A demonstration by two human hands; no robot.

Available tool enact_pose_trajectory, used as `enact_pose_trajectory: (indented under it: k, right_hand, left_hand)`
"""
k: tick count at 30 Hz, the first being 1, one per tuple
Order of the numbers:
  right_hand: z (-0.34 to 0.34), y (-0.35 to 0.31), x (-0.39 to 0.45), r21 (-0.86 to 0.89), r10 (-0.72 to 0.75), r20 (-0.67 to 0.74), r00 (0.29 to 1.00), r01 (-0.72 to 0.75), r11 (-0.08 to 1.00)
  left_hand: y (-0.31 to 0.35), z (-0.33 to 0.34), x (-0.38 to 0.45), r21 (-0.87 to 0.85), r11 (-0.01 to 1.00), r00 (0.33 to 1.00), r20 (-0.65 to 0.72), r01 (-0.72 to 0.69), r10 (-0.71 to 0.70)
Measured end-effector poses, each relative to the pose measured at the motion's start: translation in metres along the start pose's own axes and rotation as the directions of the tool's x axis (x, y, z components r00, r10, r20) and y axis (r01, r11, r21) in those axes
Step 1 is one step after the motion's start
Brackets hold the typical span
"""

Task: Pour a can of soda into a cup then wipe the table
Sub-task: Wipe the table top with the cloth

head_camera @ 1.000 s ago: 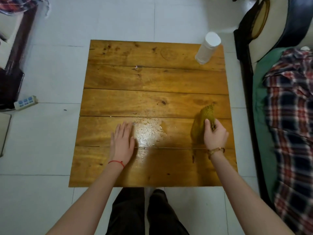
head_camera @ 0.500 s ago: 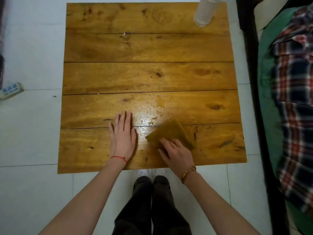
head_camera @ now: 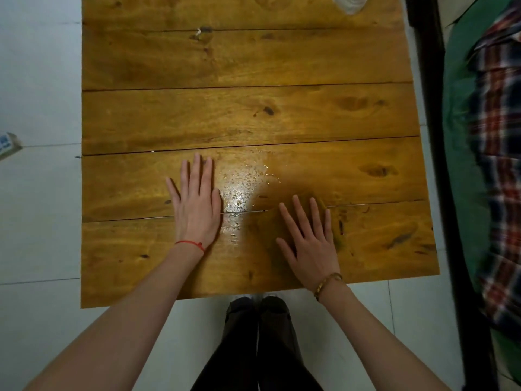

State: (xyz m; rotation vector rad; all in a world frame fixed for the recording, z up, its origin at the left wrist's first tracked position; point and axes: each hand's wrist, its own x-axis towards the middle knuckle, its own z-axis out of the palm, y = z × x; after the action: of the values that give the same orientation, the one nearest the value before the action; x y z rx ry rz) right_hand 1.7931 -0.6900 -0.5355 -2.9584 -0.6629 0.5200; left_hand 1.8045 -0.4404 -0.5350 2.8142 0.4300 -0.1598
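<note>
Head view: cloth (head_camera: pixel 334 221) lies flat on table (head_camera: pixel 239 114), near edge, just right of wet patch (head_camera: pixel 242 187). Right hand (head_camera: pixel 310 244) spread flat on cloth, fingers splayed; left hand (head_camera: pixel 197 204) flat w/ fingers together, left of patch. Best: sweep cloth left thru droplets, even pressure.

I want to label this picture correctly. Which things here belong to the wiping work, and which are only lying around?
Belong to the job:
- right hand, flat on the brownish cloth
- left hand, flat on the table
- wet patch
- white cup, far edge

Just lying about:
- power strip on the floor
- plaid fabric on the green cover
</note>
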Motion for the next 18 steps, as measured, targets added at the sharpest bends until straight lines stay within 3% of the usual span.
enact_pose_trajectory:
  k: [3, 7, 9, 12, 15, 18]
  right_hand:
    - [-0.006, 0.007, 0.028, 0.031, 0.226, -0.047, 0.973, -0.225, 0.974]
    - [-0.018, -0.002, 0.079, 0.174, 0.476, -0.103, 0.873, -0.455, 0.873]
    - [-0.021, -0.018, 0.096, 0.187, 0.428, -0.096, 0.899, -0.406, 0.895]
    - [-0.021, -0.040, 0.096, 0.120, 0.212, -0.083, 0.974, -0.201, 0.972]
    - [-0.019, -0.029, 0.087, 0.067, 0.071, -0.074, 0.995, -0.066, 0.996]
    - [-0.025, 0.005, 0.106, 0.051, 0.237, -0.079, 0.968, -0.234, 0.971]
  left_hand:
    - [-0.008, 0.000, 0.007, 0.018, 1.000, 1.000, 0.012, 0.011, -0.011]
    - [-0.021, -0.002, 0.017, 0.051, 0.998, 0.999, 0.021, 0.028, -0.029]
    - [-0.024, -0.002, 0.024, 0.062, 0.998, 0.999, 0.025, 0.028, -0.030]
    - [-0.024, 0.000, 0.031, 0.078, 0.997, 0.999, 0.030, 0.027, -0.029]
    - [-0.024, 0.000, 0.038, 0.083, 0.996, 0.999, 0.028, 0.034, -0.036]
    - [-0.026, -0.004, 0.045, 0.070, 0.997, 0.999, 0.035, 0.026, -0.028]
